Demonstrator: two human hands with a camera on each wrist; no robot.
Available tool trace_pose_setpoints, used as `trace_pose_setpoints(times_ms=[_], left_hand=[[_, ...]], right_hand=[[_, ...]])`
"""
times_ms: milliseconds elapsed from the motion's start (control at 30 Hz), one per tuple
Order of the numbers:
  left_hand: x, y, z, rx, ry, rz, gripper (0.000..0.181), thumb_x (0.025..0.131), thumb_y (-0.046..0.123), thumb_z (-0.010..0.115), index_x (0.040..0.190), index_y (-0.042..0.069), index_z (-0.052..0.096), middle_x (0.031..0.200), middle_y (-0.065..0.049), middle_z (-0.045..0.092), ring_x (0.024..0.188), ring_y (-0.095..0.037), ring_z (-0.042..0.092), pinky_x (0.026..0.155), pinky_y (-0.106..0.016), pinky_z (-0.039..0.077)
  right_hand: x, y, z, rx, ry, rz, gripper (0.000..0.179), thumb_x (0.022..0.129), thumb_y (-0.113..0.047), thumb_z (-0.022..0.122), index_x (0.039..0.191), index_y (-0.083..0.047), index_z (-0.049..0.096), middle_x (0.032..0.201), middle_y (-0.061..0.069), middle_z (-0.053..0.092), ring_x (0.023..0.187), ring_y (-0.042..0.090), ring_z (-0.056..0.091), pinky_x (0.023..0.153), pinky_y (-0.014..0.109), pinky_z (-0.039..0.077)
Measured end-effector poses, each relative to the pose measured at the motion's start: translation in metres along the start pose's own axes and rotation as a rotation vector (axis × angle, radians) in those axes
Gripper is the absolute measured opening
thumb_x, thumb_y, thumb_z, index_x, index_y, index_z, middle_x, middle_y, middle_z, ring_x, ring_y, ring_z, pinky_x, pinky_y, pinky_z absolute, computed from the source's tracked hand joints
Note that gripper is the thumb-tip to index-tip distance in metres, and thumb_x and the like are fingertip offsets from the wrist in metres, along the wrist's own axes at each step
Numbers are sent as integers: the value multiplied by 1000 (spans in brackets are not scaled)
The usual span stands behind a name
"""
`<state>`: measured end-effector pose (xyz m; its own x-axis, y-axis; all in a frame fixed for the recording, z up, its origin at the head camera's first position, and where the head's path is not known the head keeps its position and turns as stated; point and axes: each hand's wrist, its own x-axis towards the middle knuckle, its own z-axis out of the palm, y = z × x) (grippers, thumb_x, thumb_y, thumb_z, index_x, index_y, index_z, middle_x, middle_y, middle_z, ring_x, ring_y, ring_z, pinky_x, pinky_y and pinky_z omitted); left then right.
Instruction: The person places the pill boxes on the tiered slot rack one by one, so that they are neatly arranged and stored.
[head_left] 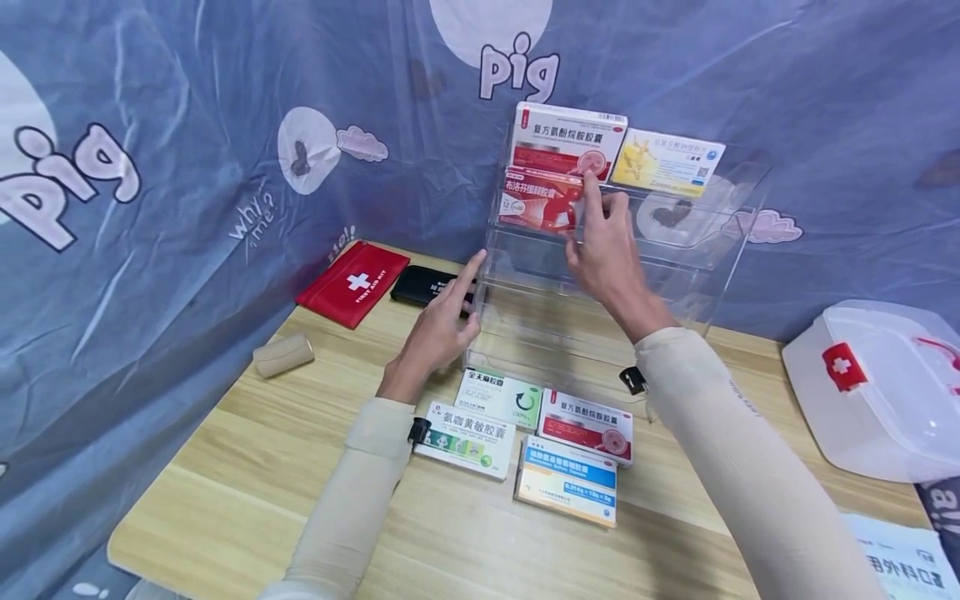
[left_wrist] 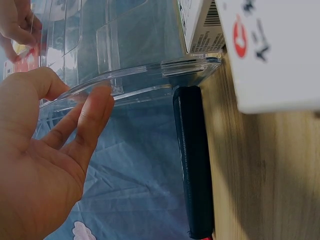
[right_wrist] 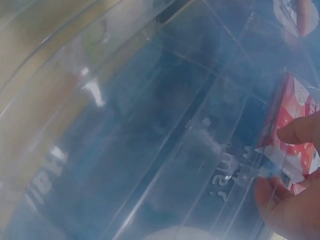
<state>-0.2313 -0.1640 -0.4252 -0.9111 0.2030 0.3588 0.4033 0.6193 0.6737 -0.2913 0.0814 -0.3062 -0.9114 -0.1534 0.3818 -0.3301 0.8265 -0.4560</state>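
Observation:
A clear stepped display rack (head_left: 663, 279) stands at the back of the table. My left hand (head_left: 442, 329) holds its left side edge; in the left wrist view the thumb and fingers (left_wrist: 92, 117) lie on either side of the clear panel. My right hand (head_left: 611, 250) pinches the right end of a red medicine box (head_left: 534, 204) on the second tier; the box (right_wrist: 295, 117) is partly behind the fingers in the right wrist view. On the top tier stand a white-and-red medicine box (head_left: 562, 137) and a yellow-and-white one (head_left: 667, 162).
Several medicine boxes lie before the rack, including a green-and-white box (head_left: 498, 396) and a blue-and-white box (head_left: 567, 479). At left are a red first aid pouch (head_left: 352, 283), a black case (head_left: 423, 286) and a tan roll (head_left: 283, 356). A white first aid box (head_left: 877, 400) stands right.

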Motion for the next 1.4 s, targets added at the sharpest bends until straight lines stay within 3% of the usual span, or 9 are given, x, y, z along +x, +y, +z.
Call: trace_pose_setpoints(times_ms=[267, 400, 600, 1000, 1200, 1400], left_hand=[[-1, 2, 0, -1, 4, 4, 100, 100, 2, 64, 172, 46, 11, 148, -11, 60, 110, -26, 70, 86, -45, 61], [-1, 2, 0, -3, 6, 10, 99, 100, 2, 64, 173, 45, 12, 148, -11, 60, 110, -26, 70, 86, -45, 62], [-1, 1, 1, 6, 4, 5, 98, 100, 3, 63, 173, 44, 12, 149, -12, 60, 111, -26, 71, 86, -45, 62], [-1, 1, 1, -27, 3, -2, 99, 100, 2, 64, 172, 46, 12, 151, -11, 59, 112, -27, 71, 90, -46, 63], [-1, 1, 3, -28, 5, -6, 99, 100, 2, 64, 172, 46, 12, 151, -11, 59, 112, -27, 71, 89, -46, 63], [0, 2, 1, -32, 8, 3, 98, 100, 1, 64, 173, 43, 13, 151, -12, 59, 111, -28, 72, 91, -46, 63]], right_hand=[[-8, 0, -12, -20, -62, 5, 103, 99, -9, 64, 175, -29, -2, 153, 31, 36, 134, 47, 46, 112, 63, 48], [-22, 3, -20, 10, -40, -5, 100, 98, -7, 66, 175, -23, 4, 157, 31, 33, 139, 46, 45, 119, 61, 43], [-61, 13, -34, 68, -18, -18, 87, 99, -8, 68, 172, -15, 22, 159, 29, 31, 138, 49, 47, 121, 66, 41], [-151, 47, -46, 96, -99, -29, 73, 100, -10, 72, 164, -4, 38, 149, 34, 41, 129, 51, 49, 101, 75, 45], [-192, 71, -50, 103, -216, -26, 61, 101, -12, 74, 156, -1, 48, 136, 28, 55, 118, 43, 58, 91, 60, 55], [-226, 86, -39, 225, -360, 28, 54, 100, -8, 73, 149, 2, 54, 130, 26, 62, 116, 37, 67, 89, 38, 64]])
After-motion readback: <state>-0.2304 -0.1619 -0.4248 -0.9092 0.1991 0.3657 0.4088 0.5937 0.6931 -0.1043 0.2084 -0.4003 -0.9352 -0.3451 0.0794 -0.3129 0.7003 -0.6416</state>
